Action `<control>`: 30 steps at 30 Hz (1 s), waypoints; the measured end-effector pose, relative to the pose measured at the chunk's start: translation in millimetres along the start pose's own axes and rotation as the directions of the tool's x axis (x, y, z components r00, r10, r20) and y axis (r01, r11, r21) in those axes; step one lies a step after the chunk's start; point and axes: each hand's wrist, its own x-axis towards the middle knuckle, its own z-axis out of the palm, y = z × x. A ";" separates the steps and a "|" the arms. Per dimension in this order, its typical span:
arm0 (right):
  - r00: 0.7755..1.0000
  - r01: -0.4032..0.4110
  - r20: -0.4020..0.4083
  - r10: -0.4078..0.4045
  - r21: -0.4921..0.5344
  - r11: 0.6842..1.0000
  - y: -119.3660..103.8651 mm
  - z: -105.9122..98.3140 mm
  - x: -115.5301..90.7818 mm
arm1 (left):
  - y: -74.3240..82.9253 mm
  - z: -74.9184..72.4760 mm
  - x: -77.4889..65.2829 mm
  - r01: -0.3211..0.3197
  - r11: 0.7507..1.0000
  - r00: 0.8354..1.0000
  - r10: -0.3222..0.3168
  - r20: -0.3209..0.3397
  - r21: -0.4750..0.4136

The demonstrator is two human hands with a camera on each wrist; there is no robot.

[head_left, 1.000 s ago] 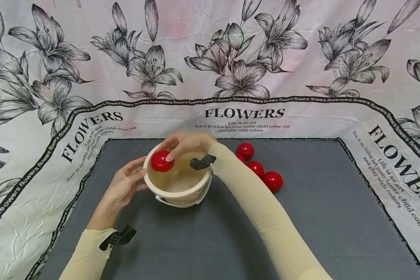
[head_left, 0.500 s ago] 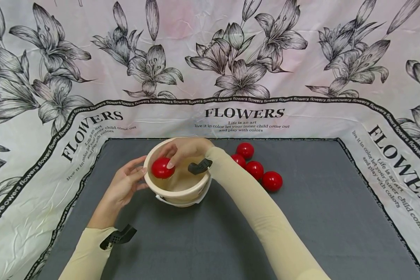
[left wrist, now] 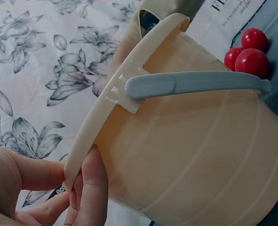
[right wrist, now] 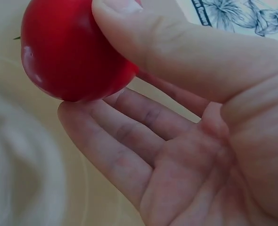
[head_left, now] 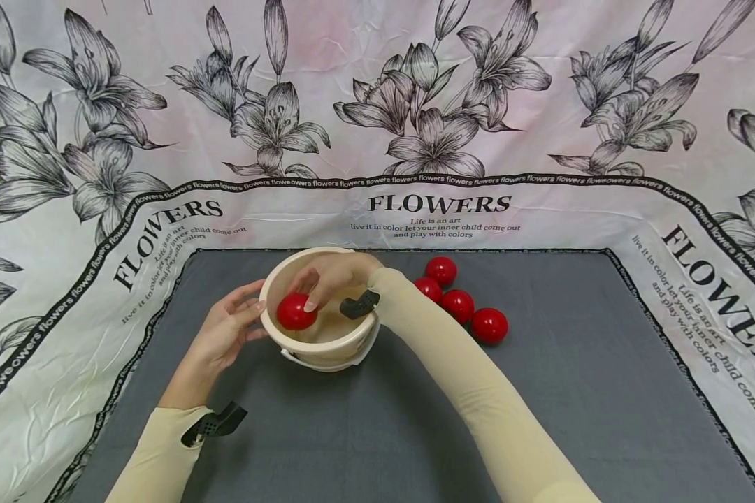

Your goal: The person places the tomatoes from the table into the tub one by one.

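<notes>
A cream bucket (head_left: 327,358) with a pale handle (left wrist: 200,83) stands on the grey cloth, its mouth tilted toward the camera. My left hand (head_left: 226,328) pinches the bucket's left rim; the left wrist view shows thumb and fingers on either side of it. Inside the bucket's mouth, my right hand (head_left: 335,278) holds a shiny red tomato (head_left: 296,311) between thumb and fingertips. A bit of green stem shows on that tomato (right wrist: 73,52) in the right wrist view. The hand and tomato hide part of the bucket's inside.
Several more red tomatoes (head_left: 457,307) lie grouped on the grey cloth (head_left: 579,363), right of the bucket and beside the right forearm. White fabric printed with flowers (head_left: 434,140) borders the cloth at the back and both sides.
My right hand has lowered the tomato deeper into the bucket and slightly to the right. One tomato at the side has come into fuller view. My left hand keeps its grip on the rim.
</notes>
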 end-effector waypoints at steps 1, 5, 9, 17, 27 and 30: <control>1.000 -0.005 0.000 0.005 -0.007 1.000 0.1 0.1 0.3 | 0.2 0.0 0.1 0.001 1.000 1.000 -0.001 0.000 -0.004; 1.000 -0.031 -0.003 0.031 0.006 0.999 1.2 1.0 2.0 | 0.3 -0.6 1.1 0.004 1.000 1.000 -0.004 0.003 -0.016; 0.998 -0.063 0.003 0.063 0.026 0.998 1.9 2.6 3.7 | 0.0 -1.3 2.0 0.008 1.000 1.000 -0.008 0.001 -0.013; 0.994 -0.105 0.031 0.106 -0.033 0.994 1.3 1.4 5.5 | 2.2 -1.0 1.9 0.010 1.000 1.000 -0.010 -0.006 -0.011; 0.993 -0.082 0.080 0.086 -0.049 0.995 1.6 -0.1 5.0 | 5.3 0.3 1.9 0.007 0.999 1.000 -0.007 0.000 -0.032; 0.994 -0.065 0.082 0.068 -0.044 0.997 1.2 -1.7 4.9 | 6.3 0.4 1.6 0.011 1.000 1.000 -0.011 -0.001 -0.024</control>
